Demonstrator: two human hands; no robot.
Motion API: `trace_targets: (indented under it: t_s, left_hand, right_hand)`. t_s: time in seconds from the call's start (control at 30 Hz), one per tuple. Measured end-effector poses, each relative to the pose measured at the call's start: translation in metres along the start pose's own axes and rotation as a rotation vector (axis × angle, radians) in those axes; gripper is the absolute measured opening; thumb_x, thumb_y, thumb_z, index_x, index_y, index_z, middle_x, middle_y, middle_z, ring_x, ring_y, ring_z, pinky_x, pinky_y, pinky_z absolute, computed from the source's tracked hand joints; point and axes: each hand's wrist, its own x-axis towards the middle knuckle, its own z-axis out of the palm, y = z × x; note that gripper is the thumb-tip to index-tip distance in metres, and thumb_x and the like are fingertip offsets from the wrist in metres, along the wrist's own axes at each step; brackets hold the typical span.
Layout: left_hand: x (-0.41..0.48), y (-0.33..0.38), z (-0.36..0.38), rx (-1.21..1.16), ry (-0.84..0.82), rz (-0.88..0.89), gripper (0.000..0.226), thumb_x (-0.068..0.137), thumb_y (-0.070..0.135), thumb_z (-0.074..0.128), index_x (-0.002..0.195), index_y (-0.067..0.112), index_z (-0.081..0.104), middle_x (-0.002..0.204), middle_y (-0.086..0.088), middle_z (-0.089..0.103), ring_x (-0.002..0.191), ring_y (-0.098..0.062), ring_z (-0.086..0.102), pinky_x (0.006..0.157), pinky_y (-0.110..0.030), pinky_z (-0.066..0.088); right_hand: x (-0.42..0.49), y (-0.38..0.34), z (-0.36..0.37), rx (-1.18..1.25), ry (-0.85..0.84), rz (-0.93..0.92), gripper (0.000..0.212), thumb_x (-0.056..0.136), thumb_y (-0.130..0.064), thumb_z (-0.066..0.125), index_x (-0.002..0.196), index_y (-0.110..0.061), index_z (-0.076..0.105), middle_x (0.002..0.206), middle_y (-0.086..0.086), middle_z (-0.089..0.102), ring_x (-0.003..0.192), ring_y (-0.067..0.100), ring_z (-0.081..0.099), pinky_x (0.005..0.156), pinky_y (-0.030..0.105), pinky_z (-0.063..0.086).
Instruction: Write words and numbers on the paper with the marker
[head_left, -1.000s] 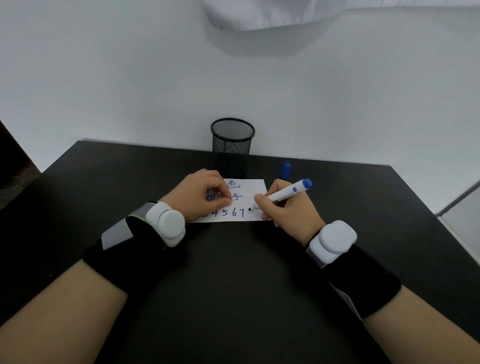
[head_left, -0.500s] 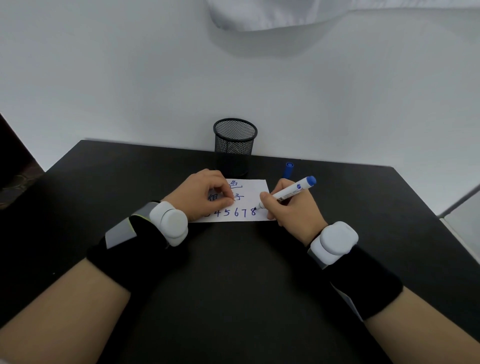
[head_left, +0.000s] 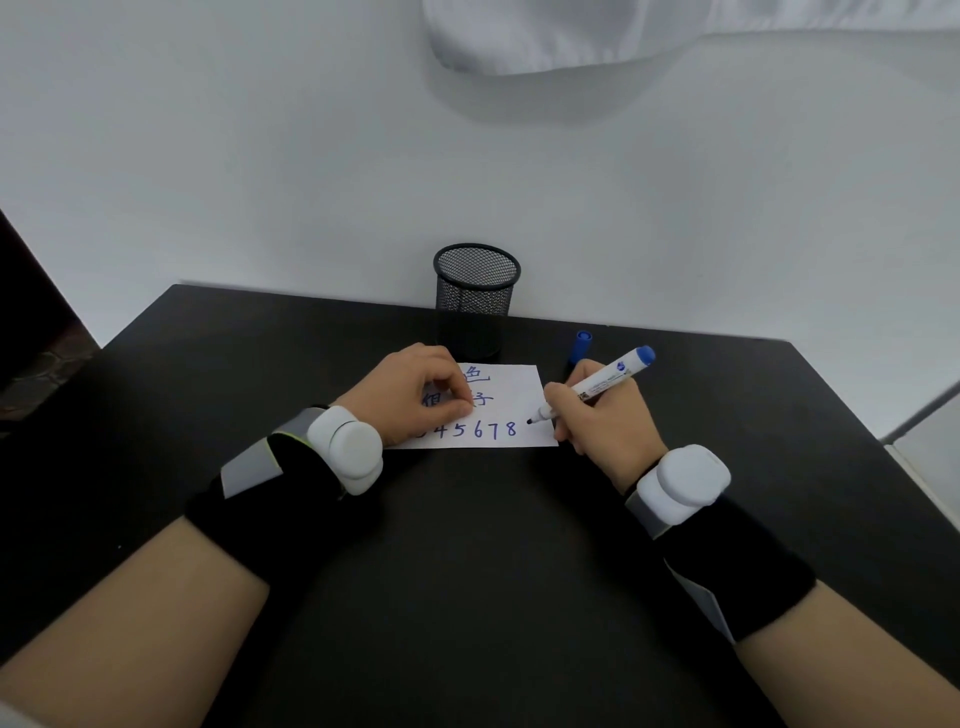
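Observation:
A small white paper (head_left: 511, 397) lies on the black table (head_left: 467, 545), carrying blue characters and the digits 4 5 6 7 8 along its lower edge. My left hand (head_left: 410, 392) rests on the paper's left part with curled fingers and hides some of the writing. My right hand (head_left: 597, 415) grips a white marker (head_left: 597, 382) with a blue end. The marker's tip sits near the paper's right edge, just right of the 8.
A black mesh pen cup (head_left: 475, 283) stands at the table's far edge behind the paper. The marker's blue cap (head_left: 579, 345) lies right of the cup. A white wall rises behind the table. Both wrists wear white devices on black bands.
The digit 8 was written after the 7. My right hand and the marker tip have shifted right along the bottom line. My left hand has stayed on the paper.

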Motion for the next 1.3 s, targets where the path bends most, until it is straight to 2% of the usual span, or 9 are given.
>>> trace_targets:
  t_s: [0.17, 0.33, 0.47, 0.63, 0.93, 1.1, 1.2, 1.3]
  left_hand:
    - [0.0003, -0.0004, -0.0003, 0.003, -0.007, 0.002, 0.005, 0.083, 0.031, 0.068, 0.088, 0.031, 0.067, 0.098, 0.014, 0.059, 0.098, -0.009, 0.053, 0.089, -0.029, 0.046]
    - [0.0006, -0.0010, -0.0006, 0.001, -0.007, -0.005, 0.007, 0.083, 0.031, 0.069, 0.089, 0.029, 0.068, 0.098, 0.013, 0.060, 0.097, -0.009, 0.053, 0.088, -0.029, 0.046]
    - [0.0005, -0.0016, -0.0002, 0.002, -0.012, -0.003, 0.006, 0.083, 0.031, 0.068, 0.089, 0.030, 0.067, 0.098, 0.014, 0.059, 0.096, -0.008, 0.053, 0.088, -0.027, 0.046]
    - [0.0009, -0.0013, -0.0006, 0.007, -0.016, -0.005, 0.007, 0.083, 0.031, 0.068, 0.090, 0.029, 0.067, 0.098, 0.013, 0.059, 0.097, -0.008, 0.053, 0.087, -0.026, 0.045]
    - [0.0003, -0.0011, -0.0003, 0.002, -0.009, -0.007, 0.007, 0.083, 0.031, 0.068, 0.090, 0.028, 0.068, 0.099, 0.012, 0.060, 0.098, -0.009, 0.053, 0.088, -0.027, 0.046]
    - [0.0003, -0.0007, -0.0005, -0.007, -0.012, -0.013, 0.008, 0.083, 0.030, 0.068, 0.090, 0.028, 0.069, 0.100, 0.012, 0.060, 0.098, -0.009, 0.053, 0.088, -0.027, 0.046]
    - [-0.0001, 0.0000, -0.0005, -0.008, -0.010, -0.011, 0.007, 0.083, 0.031, 0.068, 0.089, 0.029, 0.068, 0.099, 0.012, 0.060, 0.098, -0.009, 0.053, 0.088, -0.027, 0.046]
    - [-0.0002, 0.0003, -0.0008, -0.006, -0.015, -0.014, 0.006, 0.083, 0.031, 0.068, 0.089, 0.030, 0.067, 0.100, 0.013, 0.060, 0.099, -0.008, 0.053, 0.089, -0.026, 0.045]
  right_hand:
    - [-0.0041, -0.0018, 0.0006, 0.074, -0.013, -0.092, 0.014, 0.094, -0.020, 0.060, 0.088, -0.007, 0.058, 0.070, 0.009, 0.065, 0.048, 0.003, 0.054, 0.046, 0.017, 0.044]
    - [-0.0059, -0.0013, -0.0019, 0.016, -0.069, -0.149, 0.016, 0.090, -0.022, 0.068, 0.096, -0.010, 0.060, 0.080, 0.012, 0.066, 0.059, 0.013, 0.062, 0.045, 0.028, 0.052]
    - [-0.0052, -0.0001, -0.0032, 0.045, -0.044, -0.064, 0.022, 0.089, -0.021, 0.068, 0.086, -0.004, 0.056, 0.071, 0.013, 0.068, 0.052, 0.017, 0.061, 0.040, 0.025, 0.047]
    - [-0.0045, 0.0005, -0.0007, 0.025, -0.004, 0.004, 0.025, 0.091, -0.020, 0.063, 0.074, -0.006, 0.051, 0.060, 0.014, 0.063, 0.040, 0.012, 0.049, 0.037, 0.018, 0.039]
    - [-0.0028, 0.0017, 0.0014, -0.006, 0.000, -0.017, 0.026, 0.091, -0.019, 0.063, 0.073, -0.005, 0.050, 0.068, 0.025, 0.065, 0.037, 0.003, 0.049, 0.042, 0.015, 0.045]
    - [-0.0035, 0.0009, 0.0014, -0.016, -0.024, -0.023, 0.026, 0.092, -0.020, 0.064, 0.074, -0.005, 0.051, 0.066, 0.021, 0.065, 0.038, 0.004, 0.049, 0.043, 0.016, 0.046]
    - [-0.0041, 0.0000, 0.0011, -0.032, -0.045, -0.023, 0.026, 0.091, -0.018, 0.063, 0.076, 0.000, 0.051, 0.064, 0.019, 0.063, 0.038, 0.003, 0.050, 0.043, 0.016, 0.046]
    - [-0.0029, 0.0012, 0.0011, -0.040, -0.016, -0.022, 0.026, 0.090, -0.015, 0.062, 0.079, 0.006, 0.051, 0.068, 0.027, 0.064, 0.038, 0.003, 0.050, 0.044, 0.018, 0.047]
